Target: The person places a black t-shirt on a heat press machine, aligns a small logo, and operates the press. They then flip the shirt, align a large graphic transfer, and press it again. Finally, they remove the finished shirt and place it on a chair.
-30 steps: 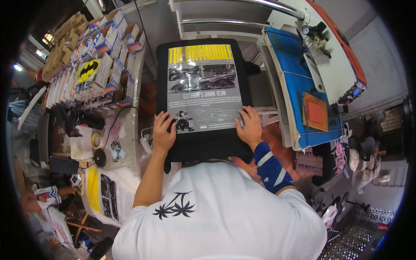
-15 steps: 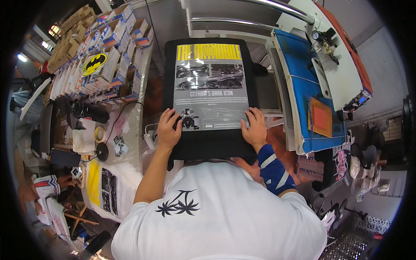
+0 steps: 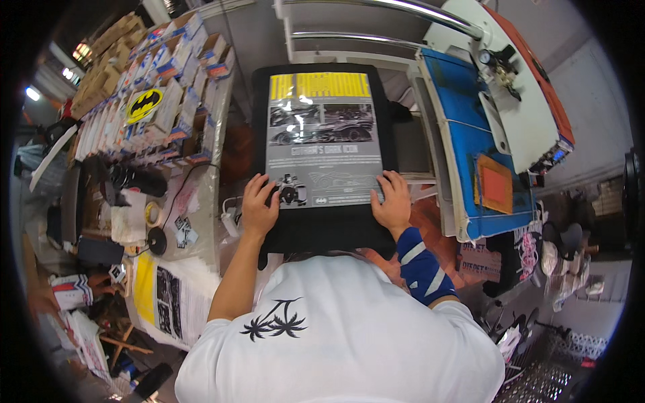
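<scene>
A black garment (image 3: 322, 232) lies spread on a platen in front of me, with a large printed transfer sheet (image 3: 322, 161) on it, showing a yellow band, car pictures and grey panels. My left hand (image 3: 261, 201) rests at the sheet's lower left edge, fingers apart and slightly bent, on the sheet and black fabric. My right hand (image 3: 391, 200) rests at the matching lower right edge, also with fingers apart. Neither holds anything; whether the fingertips press down cannot be told.
A heat press (image 3: 490, 114) with blue padded board (image 3: 457, 134) stands at right, metal rails above. At left, stacked boxes (image 3: 175, 94), one with a yellow bat sticker, sit on a plastic-covered table (image 3: 208, 195) with tape, cables and dark canisters. Printed sheets (image 3: 161, 295) lie nearer.
The whole view has shifted slightly rightward since a second ago, then slightly downward. My hands stay at the same edges of the sheet, which looks unmoved on the garment.
</scene>
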Available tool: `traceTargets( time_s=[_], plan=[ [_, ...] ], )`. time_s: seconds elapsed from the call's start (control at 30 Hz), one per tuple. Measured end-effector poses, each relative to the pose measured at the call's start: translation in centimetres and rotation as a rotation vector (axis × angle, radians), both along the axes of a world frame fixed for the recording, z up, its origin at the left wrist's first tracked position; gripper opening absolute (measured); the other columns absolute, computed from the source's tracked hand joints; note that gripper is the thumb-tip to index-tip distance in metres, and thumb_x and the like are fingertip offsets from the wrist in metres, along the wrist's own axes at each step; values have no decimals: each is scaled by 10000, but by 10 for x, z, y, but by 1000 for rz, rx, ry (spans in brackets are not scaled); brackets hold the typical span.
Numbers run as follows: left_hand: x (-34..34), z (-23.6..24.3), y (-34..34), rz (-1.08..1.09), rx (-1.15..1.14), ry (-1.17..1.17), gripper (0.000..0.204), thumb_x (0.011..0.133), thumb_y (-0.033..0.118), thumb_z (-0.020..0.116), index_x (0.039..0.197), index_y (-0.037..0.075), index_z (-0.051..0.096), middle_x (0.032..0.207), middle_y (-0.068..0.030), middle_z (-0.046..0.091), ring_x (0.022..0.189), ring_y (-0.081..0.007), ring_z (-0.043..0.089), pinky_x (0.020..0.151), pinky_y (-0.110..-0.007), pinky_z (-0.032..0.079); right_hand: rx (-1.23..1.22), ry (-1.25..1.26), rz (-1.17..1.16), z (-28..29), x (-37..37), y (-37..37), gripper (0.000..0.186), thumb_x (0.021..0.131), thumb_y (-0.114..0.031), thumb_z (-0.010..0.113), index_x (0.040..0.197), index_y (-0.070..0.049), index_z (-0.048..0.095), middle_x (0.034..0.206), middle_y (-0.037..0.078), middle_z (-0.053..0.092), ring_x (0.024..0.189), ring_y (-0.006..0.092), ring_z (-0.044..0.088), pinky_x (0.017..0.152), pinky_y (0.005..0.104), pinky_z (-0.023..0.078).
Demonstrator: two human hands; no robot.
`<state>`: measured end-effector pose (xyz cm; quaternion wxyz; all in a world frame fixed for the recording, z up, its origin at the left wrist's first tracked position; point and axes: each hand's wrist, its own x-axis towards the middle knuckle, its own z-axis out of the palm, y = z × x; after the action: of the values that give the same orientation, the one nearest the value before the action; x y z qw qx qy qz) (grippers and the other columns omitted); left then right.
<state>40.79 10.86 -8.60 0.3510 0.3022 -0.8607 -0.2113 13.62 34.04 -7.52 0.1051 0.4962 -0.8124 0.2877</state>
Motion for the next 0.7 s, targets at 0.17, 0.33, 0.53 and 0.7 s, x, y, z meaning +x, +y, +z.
traceTargets(
  time_s=[0.17, 0.33, 0.53, 0.7],
  plan=[
    [4, 0, -2, -7, -16, -11, 264, 860, 83, 730, 1118, 27, 743, 1292, -150, 663, 1296, -370, 563, 1089, -457, 456, 8, -21, 5, 0, -1, -1, 384, 860, -224, 713, 1193, -40, 661, 1313, 149, 591, 1302, 385, 514, 1087, 501, 425],
    [3, 0, -3, -13, -24, -8, 266, 862, 83, 733, 1121, 24, 745, 1287, -152, 667, 1291, -368, 566, 1084, -448, 459, 0, -16, -9, 0, 0, -1, 384, 867, -232, 710, 1197, -42, 660, 1315, 149, 592, 1303, 384, 514, 1088, 500, 425],
    [5, -1, -3, -18, -29, 10, 261, 862, 90, 737, 1115, 27, 748, 1288, -150, 668, 1294, -366, 565, 1083, -447, 461, 12, -35, -9, 1, 1, -1, 387, 868, -233, 714, 1201, -43, 665, 1328, 153, 596, 1310, 384, 512, 1089, 499, 427],
    [4, -1, -2, -11, -28, 11, 254, 863, 92, 736, 1110, 31, 752, 1290, -146, 667, 1296, -366, 564, 1085, -449, 459, -2, -18, -9, -1, 1, -1, 382, 865, -229, 717, 1195, -43, 672, 1322, 158, 603, 1303, 387, 519, 1089, 498, 428]
  ],
)
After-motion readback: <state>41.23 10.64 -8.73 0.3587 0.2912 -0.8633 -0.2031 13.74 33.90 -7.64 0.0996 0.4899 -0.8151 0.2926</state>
